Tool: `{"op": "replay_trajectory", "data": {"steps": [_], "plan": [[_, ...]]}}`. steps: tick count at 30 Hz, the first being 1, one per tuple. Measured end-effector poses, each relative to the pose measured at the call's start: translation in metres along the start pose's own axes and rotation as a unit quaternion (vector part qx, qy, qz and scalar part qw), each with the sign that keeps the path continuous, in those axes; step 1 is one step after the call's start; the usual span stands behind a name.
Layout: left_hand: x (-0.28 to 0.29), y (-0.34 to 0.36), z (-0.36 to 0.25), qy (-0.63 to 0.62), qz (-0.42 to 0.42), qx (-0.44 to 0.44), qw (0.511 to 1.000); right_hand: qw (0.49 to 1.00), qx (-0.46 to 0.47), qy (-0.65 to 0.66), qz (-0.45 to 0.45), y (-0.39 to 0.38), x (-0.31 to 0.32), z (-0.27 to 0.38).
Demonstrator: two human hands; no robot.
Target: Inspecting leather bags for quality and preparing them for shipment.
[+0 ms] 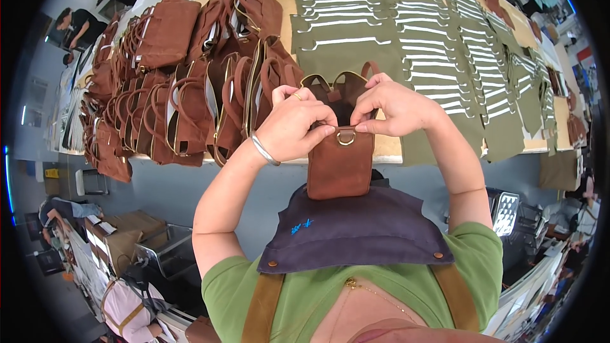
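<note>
A small brown leather handbag (340, 168) is held up in front of my apron, at the near edge of the table. Its zipped mouth gapes away from me, showing a dark lining, and a metal D-ring (345, 137) hangs on the end panel facing me. My left hand (295, 122), with a ring and a silver bangle, pinches the panel's top edge left of the D-ring. On the other side my right hand (397, 109) pinches the same edge, thumb and fingers closed. The two thumbs nearly meet above the D-ring. One brown handle (369, 70) rises behind my right fingers.
Many similar brown bags (184, 98) crowd the table's left side. Overlapping olive fabric pieces (346, 47) with white strips cover its middle and right. A metal-framed chair (166, 251) stands behind me at left. Other people (79, 28) work at nearby tables.
</note>
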State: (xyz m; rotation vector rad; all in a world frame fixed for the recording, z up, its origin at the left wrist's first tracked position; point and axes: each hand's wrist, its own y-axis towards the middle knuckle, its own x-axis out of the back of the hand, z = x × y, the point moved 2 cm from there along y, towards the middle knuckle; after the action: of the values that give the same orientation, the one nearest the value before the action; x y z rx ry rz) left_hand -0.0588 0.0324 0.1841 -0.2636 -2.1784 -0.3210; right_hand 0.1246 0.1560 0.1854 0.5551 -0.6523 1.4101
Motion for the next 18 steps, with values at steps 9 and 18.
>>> {"op": "replay_trajectory", "data": {"steps": [9, 18], "plan": [[-0.0012, 0.0007, -0.0076, 0.003, -0.003, -0.002, 1.0, 0.998, -0.023, 0.066, -0.005, 0.0005, -0.0029, 0.0044], [-0.0038, -0.0033, -0.0098, -0.059, -0.009, 0.039, 0.997, 0.996, -0.042, 0.077, -0.011, -0.003, -0.0043, 0.0082]]}}
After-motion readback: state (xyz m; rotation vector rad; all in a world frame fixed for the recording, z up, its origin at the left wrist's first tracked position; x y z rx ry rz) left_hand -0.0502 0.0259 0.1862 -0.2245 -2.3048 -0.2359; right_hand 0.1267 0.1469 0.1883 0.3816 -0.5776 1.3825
